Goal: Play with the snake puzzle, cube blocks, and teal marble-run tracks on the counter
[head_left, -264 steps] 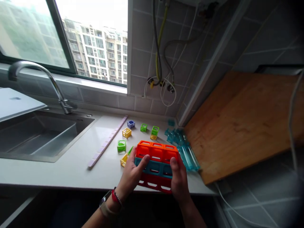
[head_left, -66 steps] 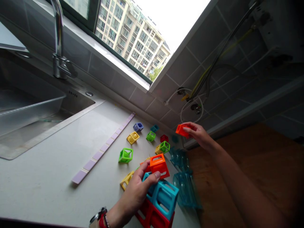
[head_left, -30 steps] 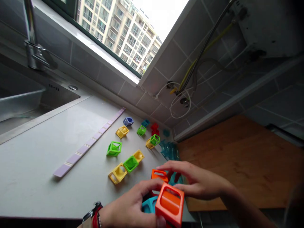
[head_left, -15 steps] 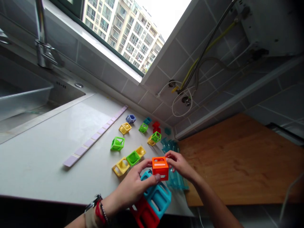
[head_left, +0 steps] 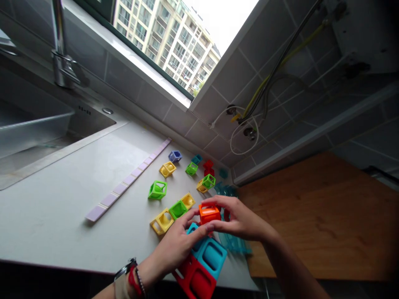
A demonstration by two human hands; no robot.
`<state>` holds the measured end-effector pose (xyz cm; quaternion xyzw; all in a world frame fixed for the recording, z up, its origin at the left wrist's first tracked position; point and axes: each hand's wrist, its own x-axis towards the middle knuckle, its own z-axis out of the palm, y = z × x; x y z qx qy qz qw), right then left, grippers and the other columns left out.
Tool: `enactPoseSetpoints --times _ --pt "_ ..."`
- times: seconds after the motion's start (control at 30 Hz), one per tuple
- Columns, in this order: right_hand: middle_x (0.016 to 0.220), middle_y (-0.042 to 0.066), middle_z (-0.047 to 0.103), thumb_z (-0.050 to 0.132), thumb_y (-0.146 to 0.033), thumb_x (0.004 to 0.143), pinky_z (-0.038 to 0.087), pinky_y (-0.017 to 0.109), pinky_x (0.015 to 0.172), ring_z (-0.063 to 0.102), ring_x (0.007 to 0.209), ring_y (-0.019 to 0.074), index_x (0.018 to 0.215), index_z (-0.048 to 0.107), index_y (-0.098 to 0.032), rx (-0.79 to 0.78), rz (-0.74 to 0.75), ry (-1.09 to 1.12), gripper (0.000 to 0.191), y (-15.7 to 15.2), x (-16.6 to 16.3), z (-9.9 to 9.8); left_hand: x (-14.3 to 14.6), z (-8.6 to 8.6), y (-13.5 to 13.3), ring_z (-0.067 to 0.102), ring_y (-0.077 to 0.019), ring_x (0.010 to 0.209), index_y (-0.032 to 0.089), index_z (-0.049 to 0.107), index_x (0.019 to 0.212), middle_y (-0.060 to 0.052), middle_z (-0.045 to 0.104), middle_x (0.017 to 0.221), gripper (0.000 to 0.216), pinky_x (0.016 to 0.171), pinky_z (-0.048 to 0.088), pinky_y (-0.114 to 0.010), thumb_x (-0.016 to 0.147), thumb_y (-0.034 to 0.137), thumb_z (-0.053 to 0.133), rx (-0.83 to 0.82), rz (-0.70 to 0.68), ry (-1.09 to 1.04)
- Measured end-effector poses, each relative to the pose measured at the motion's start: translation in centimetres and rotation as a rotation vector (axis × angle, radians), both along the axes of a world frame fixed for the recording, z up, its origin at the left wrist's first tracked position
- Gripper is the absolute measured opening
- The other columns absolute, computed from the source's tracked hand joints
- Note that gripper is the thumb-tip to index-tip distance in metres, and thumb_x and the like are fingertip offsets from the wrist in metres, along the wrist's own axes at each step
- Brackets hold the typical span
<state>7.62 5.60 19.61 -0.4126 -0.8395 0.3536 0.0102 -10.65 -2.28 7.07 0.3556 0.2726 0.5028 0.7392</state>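
Note:
An orange cube block (head_left: 208, 213) with open sides is gripped between my two hands over the front of the counter. My left hand (head_left: 179, 241) holds its left side with fingers and thumb. My right hand (head_left: 240, 218) closes on it from above and the right. Below the orange block, a blue cube block (head_left: 212, 255) and a red cube block (head_left: 199, 280) sit together under my left hand; whether they join the orange one is hidden. Just left lies a row of yellow and green blocks (head_left: 178, 209).
Several loose blocks, among them a green block (head_left: 157, 189) and a purple block (head_left: 175, 156), stand on the white counter (head_left: 62, 199). A lilac strip (head_left: 124, 182) lies left. Clear blue plastic packaging (head_left: 233, 241) adjoins a wooden board (head_left: 311, 220). A sink (head_left: 93, 120) is far left.
My right hand has moved from the orange block's right edge to grip it over the top, thumb in front. The orange block has tilted. The view has shifted slightly.

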Motion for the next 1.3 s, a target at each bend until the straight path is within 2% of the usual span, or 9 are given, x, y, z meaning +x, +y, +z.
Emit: enactPoseSetpoints --times 0.13,0.27,0.5,0.7,0.8,0.87,0.93,1.17,1.3 --pt "0.115 0.010 0.075 0.070 -0.053 0.091 0.056 0.035 0.084 0.071 0.096 0.0242 0.126 0.070 -0.020 0.070 -0.057 0.096 0.048 3.4 -2.5 -0.3 -0.3 -0.4 0.1 0.071 -0.0223 0.090 0.022 0.057 0.138 -0.006 0.074 0.101 0.067 0.077 0.054 -0.028 0.084 0.056 0.076 -0.140 0.052 0.029" --pt "0.114 0.009 0.077 0.071 -0.055 0.089 0.053 0.035 0.090 0.071 0.101 0.0245 0.116 0.072 -0.021 0.316 -0.163 -0.078 0.044 9.1 -5.6 -5.0 -0.5 -0.1 0.3 0.065 -0.0162 0.070 0.020 0.060 0.122 0.001 0.065 0.078 0.059 0.067 0.052 -0.025 0.083 0.061 0.074 -0.200 0.002 -0.023" --pt "0.111 0.014 0.077 0.077 -0.066 0.078 0.051 0.036 0.086 0.070 0.103 0.0329 0.109 0.076 -0.017 0.330 -0.214 -0.324 0.058 13.5 -8.9 -11.6 -0.3 0.5 0.9 0.062 -0.0129 0.058 0.022 0.057 0.115 0.004 0.062 0.071 0.061 0.058 0.053 -0.022 0.078 0.066 0.077 -0.322 0.092 -0.187" --pt "0.117 0.012 0.073 0.050 -0.068 0.097 0.049 0.033 0.090 0.067 0.103 0.0245 0.124 0.069 -0.018 0.403 -0.277 -0.090 0.060 9.3 -5.9 -6.8 -0.9 0.9 1.0 0.067 -0.0157 0.062 0.024 0.054 0.114 0.001 0.066 0.076 0.053 0.057 0.055 -0.024 0.085 0.066 0.069 -0.350 0.155 -0.170" --pt "0.095 0.006 0.074 0.040 -0.070 0.100 0.049 0.029 0.064 0.062 0.065 0.0156 0.110 0.072 -0.019 0.087 -0.242 0.074 0.061 3.3 -4.2 -2.7 -1.7 0.9 1.3 0.067 -0.0153 0.064 0.023 0.054 0.113 0.002 0.065 0.079 0.052 0.057 0.055 -0.023 0.085 0.064 0.071 -0.288 0.203 -0.126" --pt "0.093 0.005 0.074 0.054 -0.065 0.097 0.049 0.028 0.061 0.063 0.066 0.0154 0.121 0.069 -0.022 -0.064 -0.228 0.062 0.051 -0.6 -3.9 -0.6 -2.2 0.9 1.4 0.066 -0.0140 0.064 0.024 0.055 0.113 0.002 0.064 0.082 0.052 0.057 0.054 -0.022 0.083 0.062 0.074 -0.238 0.253 -0.089" --pt "0.092 0.005 0.073 0.070 -0.058 0.090 0.049 0.026 0.062 0.064 0.073 0.0170 0.121 0.070 -0.023 0.024 -0.240 0.029 0.047 -3.4 -4.3 0.5 -2.5 0.9 1.4 0.066 -0.0133 0.065 0.024 0.056 0.114 0.002 0.065 0.086 0.053 0.058 0.054 -0.021 0.081 0.059 0.077 -0.190 0.286 -0.083" --pt "0.074 -0.002 0.062 0.065 -0.055 0.091 0.040 0.021 0.040 0.050 0.044 0.0085 0.116 0.063 -0.018 -0.218 -0.456 0.425 0.045 -3.7 -3.6 -0.5 -2.4 0.6 1.1 0.057 -0.0087 0.060 0.019 0.057 0.097 0.004 0.059 0.076 0.049 0.053 0.049 -0.016 0.075 0.052 0.086 -0.139 0.193 -0.223" --pt "0.075 -0.003 0.061 0.064 -0.055 0.091 0.039 0.020 0.044 0.051 0.051 0.0096 0.116 0.063 -0.019 0.042 -0.518 0.388 0.044 -0.8 0.2 -1.5 -2.8 0.5 1.2 0.051 -0.0060 0.056 0.018 0.057 0.095 0.005 0.057 0.073 0.046 0.050 0.046 -0.013 0.077 0.050 0.085 -0.180 0.205 -0.237"
